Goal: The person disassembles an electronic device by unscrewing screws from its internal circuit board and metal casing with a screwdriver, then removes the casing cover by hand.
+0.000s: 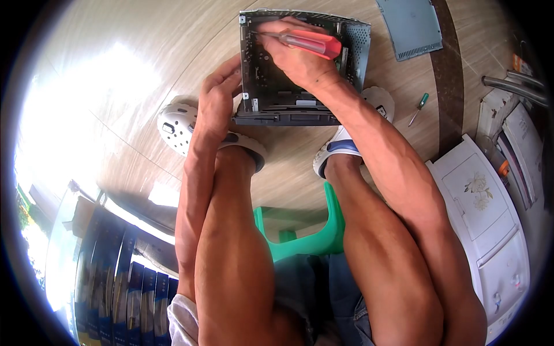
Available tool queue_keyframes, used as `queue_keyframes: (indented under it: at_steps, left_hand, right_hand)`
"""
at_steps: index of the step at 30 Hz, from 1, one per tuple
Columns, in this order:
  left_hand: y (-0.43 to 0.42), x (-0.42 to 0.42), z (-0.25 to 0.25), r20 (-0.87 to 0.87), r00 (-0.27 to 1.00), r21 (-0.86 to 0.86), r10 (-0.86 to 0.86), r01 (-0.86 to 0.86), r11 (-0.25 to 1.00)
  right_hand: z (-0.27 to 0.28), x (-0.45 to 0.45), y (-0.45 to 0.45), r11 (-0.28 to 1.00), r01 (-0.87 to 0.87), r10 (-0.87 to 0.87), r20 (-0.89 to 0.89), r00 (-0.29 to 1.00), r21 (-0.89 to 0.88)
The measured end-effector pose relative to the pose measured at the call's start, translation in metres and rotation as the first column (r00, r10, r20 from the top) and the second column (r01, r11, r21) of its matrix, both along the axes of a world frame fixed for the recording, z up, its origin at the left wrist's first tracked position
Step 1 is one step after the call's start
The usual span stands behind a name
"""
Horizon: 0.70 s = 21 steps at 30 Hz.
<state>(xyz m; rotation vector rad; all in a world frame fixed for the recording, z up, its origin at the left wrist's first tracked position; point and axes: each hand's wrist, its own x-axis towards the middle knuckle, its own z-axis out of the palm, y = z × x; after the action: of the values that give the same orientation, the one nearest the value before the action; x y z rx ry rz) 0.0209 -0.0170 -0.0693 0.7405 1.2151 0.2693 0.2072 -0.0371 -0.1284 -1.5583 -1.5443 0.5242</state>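
Note:
An open metal computer case (360, 49) stands on the floor between my feet, its inside facing up. My right hand (303, 66) reaches into it, fingers bent near the upper left inner wall. A screwdriver with a translucent red handle (311, 44) is held in that hand, its shaft pointing left toward the case's edge. The fingertips are partly hidden and somewhat blurred. My left hand (218, 104) grips the left outer side of the case, with some fingers hidden behind its edge.
A grey metal panel (411, 29) and a small green-handled screwdriver (419, 108) lie on the floor to the right. Below me is a green plastic stool (306, 245). White drawers (482, 202) stand at the right, and several dark blue boxes (118, 277) at the lower left.

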Motion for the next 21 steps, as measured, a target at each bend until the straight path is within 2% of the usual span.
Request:
queue_keyframes:
  at_steps: [2, 11, 17, 20, 21]
  left_hand:
    - [0.0, 0.001, 0.001, 0.0, 1.0, 0.006, -0.004, 0.004, 1.0]
    - [0.0, 0.0, 0.0, 0.015, 1.0, 0.002, 0.003, -0.003, 1.0]
    - [0.0, 0.001, 0.001, 0.009, 1.0, 0.003, -0.007, 0.007, 1.0]
    - [0.0, 0.001, -0.001, 0.008, 1.0, 0.006, -0.005, 0.005, 1.0]
    - [0.0, 0.0, -0.002, 0.006, 1.0, 0.007, -0.002, 0.002, 1.0]
  right_hand:
    - [-0.001, 0.001, 0.0, 1.0, -0.015, 0.015, 0.021, 1.0, 0.013]
    - [0.003, 0.0, 0.0, 1.0, -0.004, 0.004, -0.082, 0.997, 0.007]
    - [0.007, 0.007, 0.0, 0.993, -0.093, 0.075, 0.208, 0.975, 0.077]
    - [0.009, 0.007, 0.0, 0.993, -0.088, 0.065, 0.247, 0.967, 0.08]
    - [0.01, 0.006, 0.0, 0.996, -0.069, 0.055, 0.212, 0.976, 0.062]
